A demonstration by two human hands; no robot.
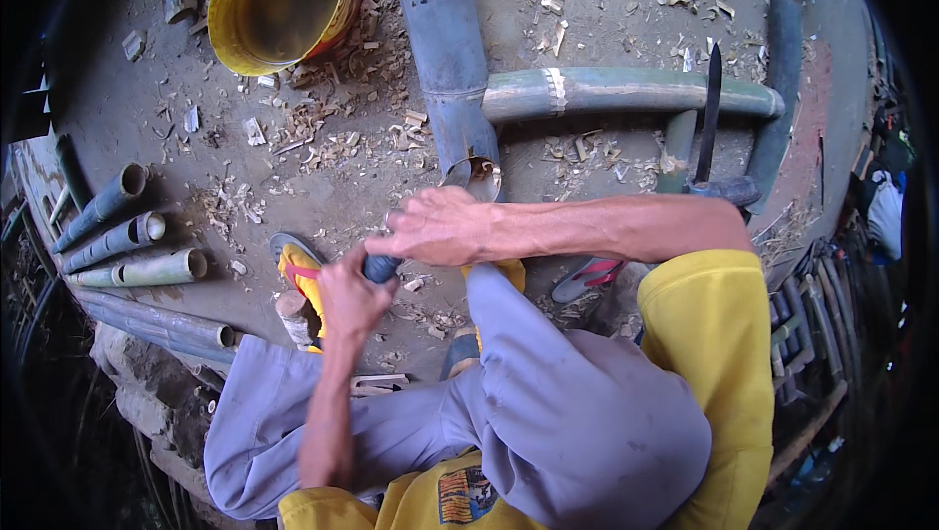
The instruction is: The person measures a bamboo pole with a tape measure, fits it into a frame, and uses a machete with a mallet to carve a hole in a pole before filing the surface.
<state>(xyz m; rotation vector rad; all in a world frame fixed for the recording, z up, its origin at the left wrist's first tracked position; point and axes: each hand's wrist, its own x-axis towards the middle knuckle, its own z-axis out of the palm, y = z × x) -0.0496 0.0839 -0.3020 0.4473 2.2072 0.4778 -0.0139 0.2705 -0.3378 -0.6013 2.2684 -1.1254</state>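
Between my two hands is a short dark grey cylindrical piece (380, 268), too covered to tell its kind. My left hand (352, 297) wraps round its lower part. My right hand (442, 226) reaches across from the right, its fingers closed at the upper part of the same piece. Just beyond the right hand lies the cut open end of a thick grey bamboo pole (440, 51), with pale shavings in its mouth. Whether the held piece touches that pole is hidden by my right hand.
A knife (712, 110) with a dark blade points upward beside a horizontal bamboo bar (626, 92). A yellow bucket (284, 7) of murky liquid stands at the back left. Cut bamboo tubes (147, 269) lie at left. Shavings litter the ground around my sandalled feet.
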